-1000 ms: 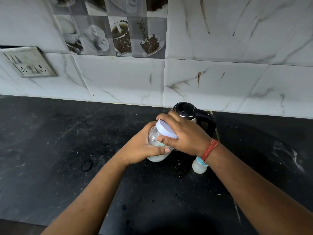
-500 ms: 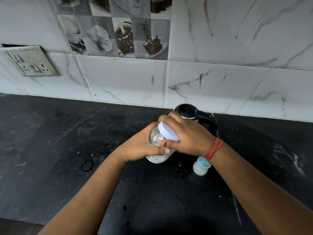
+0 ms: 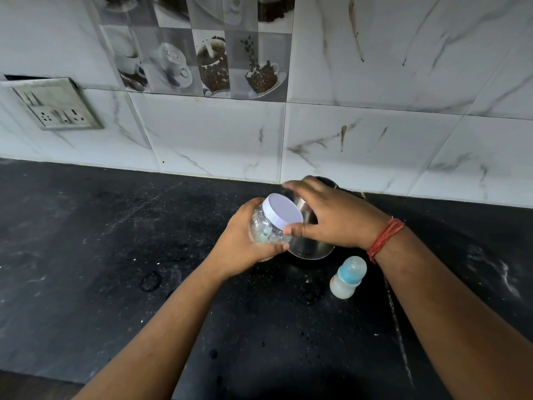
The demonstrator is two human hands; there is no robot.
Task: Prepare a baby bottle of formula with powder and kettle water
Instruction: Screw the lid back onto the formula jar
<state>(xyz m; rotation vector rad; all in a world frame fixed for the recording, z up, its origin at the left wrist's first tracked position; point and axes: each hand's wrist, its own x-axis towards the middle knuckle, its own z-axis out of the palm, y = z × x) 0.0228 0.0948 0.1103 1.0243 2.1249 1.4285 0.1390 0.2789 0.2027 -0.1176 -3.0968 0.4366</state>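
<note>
Black stone makes up the countertop [image 3: 86, 269], and the steel kettle [image 3: 310, 246] standing near its back edge serves as the landmark for everything else in the head view.

Directly in front of the kettle, and partly covering its left side, a clear plastic jar [image 3: 266, 230] is held tilted, its white lid [image 3: 282, 212] facing up and toward the right. Pale powder shows through the jar's wall. The left hand [image 3: 245, 249] wraps the jar's body from below and from the left, fingers curled round the clear wall, thumb lying along the lower edge.

The right hand [image 3: 331, 217] hovers over the kettle with its fingers spread wide. Its thumb tip touches the lower right rim of the lid; the other fingers arch above the lid and the kettle's top, and whether they touch the lid cannot be told. A red thread bracelet [image 3: 385, 236] circles the right wrist, just right of the kettle.

To the right of the kettle and nearer the person, the baby bottle [image 3: 347, 277] stands alone on the countertop, with a blue collar under a clear cap, apart from both hands.

Behind the kettle rises a white marble-patterned tiled wall [image 3: 375, 140]. Far left of the kettle, a switch plate [image 3: 54, 106] is set into that wall.
</note>
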